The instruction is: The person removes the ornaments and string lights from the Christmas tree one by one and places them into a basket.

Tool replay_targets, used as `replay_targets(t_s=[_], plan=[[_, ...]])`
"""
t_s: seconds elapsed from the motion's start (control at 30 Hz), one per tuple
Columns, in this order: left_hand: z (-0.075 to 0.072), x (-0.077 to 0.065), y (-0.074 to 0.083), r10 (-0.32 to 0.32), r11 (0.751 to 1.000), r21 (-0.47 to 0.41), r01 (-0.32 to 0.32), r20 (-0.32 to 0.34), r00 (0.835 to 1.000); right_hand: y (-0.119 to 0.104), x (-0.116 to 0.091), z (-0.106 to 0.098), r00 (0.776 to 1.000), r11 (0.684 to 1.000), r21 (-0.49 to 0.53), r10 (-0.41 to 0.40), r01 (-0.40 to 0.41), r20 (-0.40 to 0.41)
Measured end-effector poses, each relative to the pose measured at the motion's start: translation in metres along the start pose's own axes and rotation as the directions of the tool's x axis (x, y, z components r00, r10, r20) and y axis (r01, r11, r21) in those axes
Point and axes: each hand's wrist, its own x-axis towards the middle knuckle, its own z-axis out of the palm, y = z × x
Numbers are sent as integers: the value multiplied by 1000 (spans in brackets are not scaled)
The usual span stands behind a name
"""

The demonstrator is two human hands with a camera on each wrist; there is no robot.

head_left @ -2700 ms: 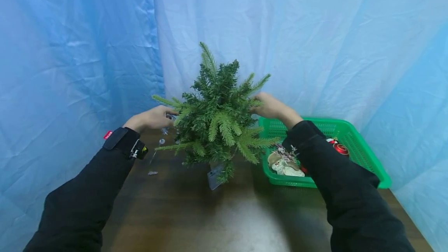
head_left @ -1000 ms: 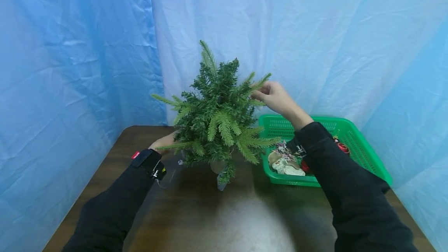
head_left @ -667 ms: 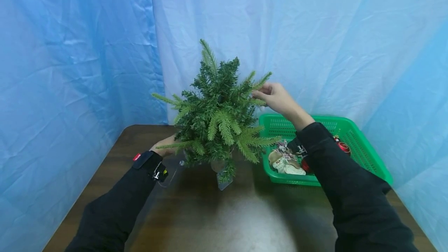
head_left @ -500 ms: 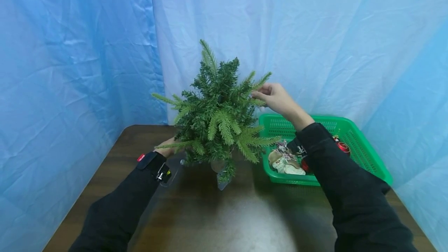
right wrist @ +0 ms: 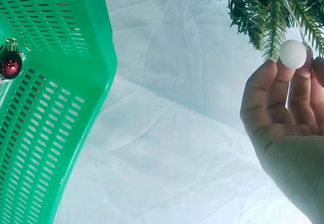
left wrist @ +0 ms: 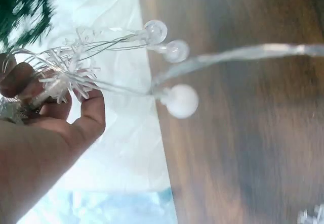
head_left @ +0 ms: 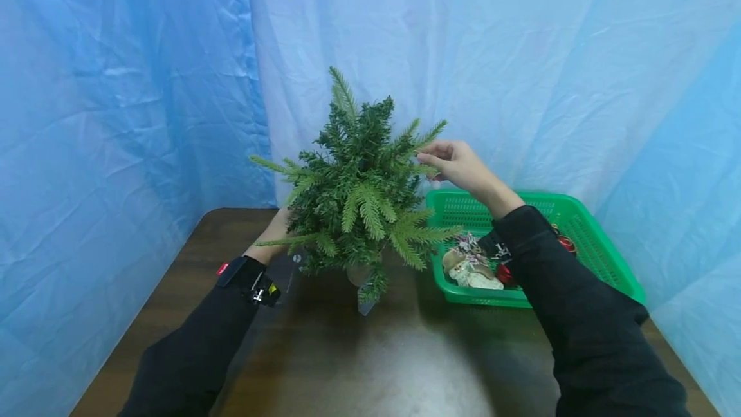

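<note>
A small artificial Christmas tree (head_left: pixel 365 198) stands upright mid-table. My left hand (head_left: pixel 274 230) reaches in behind its left side, the fingers hidden by branches in the head view. In the left wrist view its curled fingers hold a bunch of clear-wired string lights (left wrist: pixel 66 77); round bulbs and a white ball (left wrist: pixel 182 101) hang out past the fingertips. At the tree's right, my right hand (head_left: pixel 460 165) is by the upper branch tips. The right wrist view shows its fingers pinching the light string's wire beside another white ball (right wrist: pixel 292 54), just under the needles.
A green plastic basket (head_left: pixel 613 269) stands right of the tree, below my right forearm. Inside lie a snowman ornament (head_left: pixel 477 275), red baubles (right wrist: pixel 11 64) and pinkish sprigs (head_left: pixel 469 246). Blue-white curtains (head_left: pixel 492 50) enclose the wooden table (head_left: pixel 370 372).
Since the earliest frame my left hand has gone lower and in behind the tree's left side, with the lights. My right hand has come up and slightly out from the right branches.
</note>
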Motion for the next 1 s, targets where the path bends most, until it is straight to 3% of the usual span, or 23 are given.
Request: replay_targets(t_s=[0.07,0.13,0.37,0.53,0.7,0.83,0.93,1.0], plan=[[-5,-4,19,-77,994,-79,76,-18,997,1,0,-1,1000,1000,-3,0,0,0],[-11,-7,29,-101,988,-122,96,-30,994,2,1,-3,1000,1000,-3,1,-1,1],[-35,-7,28,-92,996,-18,91,-116,989,3,-1,-6,1000,1000,14,-1,0,7],[-48,-6,52,-117,987,88,136,-192,974,2,-2,-6,1000,1000,18,3,-3,7],[-64,-3,74,-70,986,129,107,-262,963,2,-1,-4,1000,1000,-2,2,-2,6],[-74,0,88,-53,974,207,97,-210,976,2,0,-3,1000,1000,-3,-8,8,10],[-77,3,97,-80,942,315,116,-126,989,3,0,-2,1000,1000,17,-25,24,12],[-79,4,102,-115,923,357,143,-98,989,3,0,-1,999,999,35,-36,36,11]])
